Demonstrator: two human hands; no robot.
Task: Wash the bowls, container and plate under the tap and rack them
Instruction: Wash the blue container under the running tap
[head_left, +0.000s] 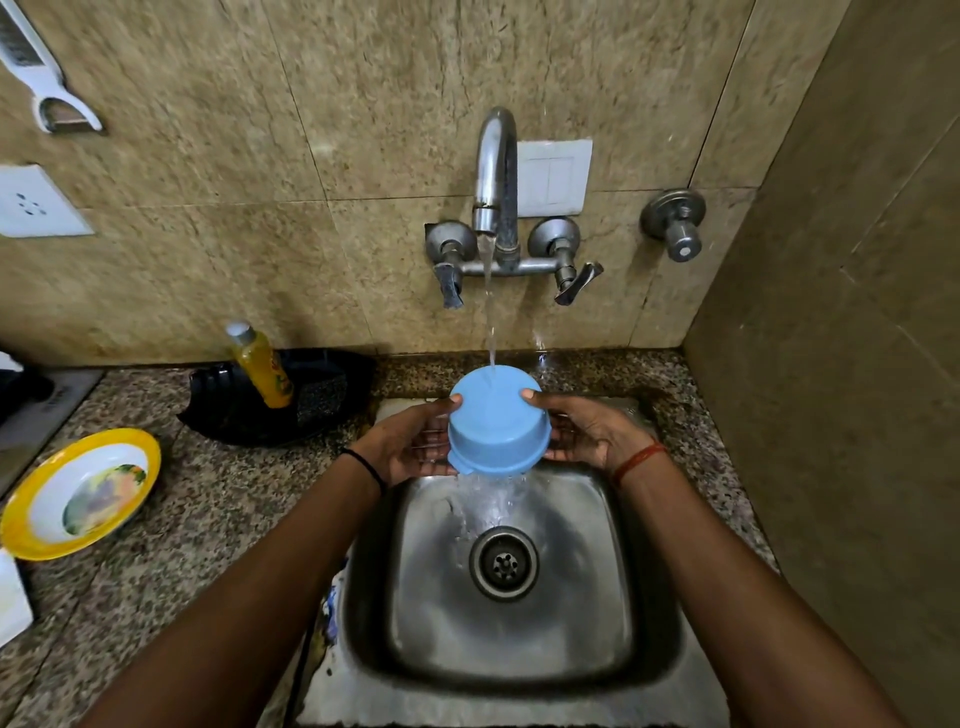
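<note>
Our left hand (410, 447) and right hand (587, 436) grasp the inverted blue bowl (496, 421) under the tap (496, 171), above the sink (514, 675). Wet plastic may slip from our grasp; splashing may wet the counter (197, 519).

bowl (497, 415) mouth facing away, grater (31, 67) cut off, bottle (260, 364) label blurred

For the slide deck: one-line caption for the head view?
Both hands hold an upturned blue bowl under the running tap.
</note>
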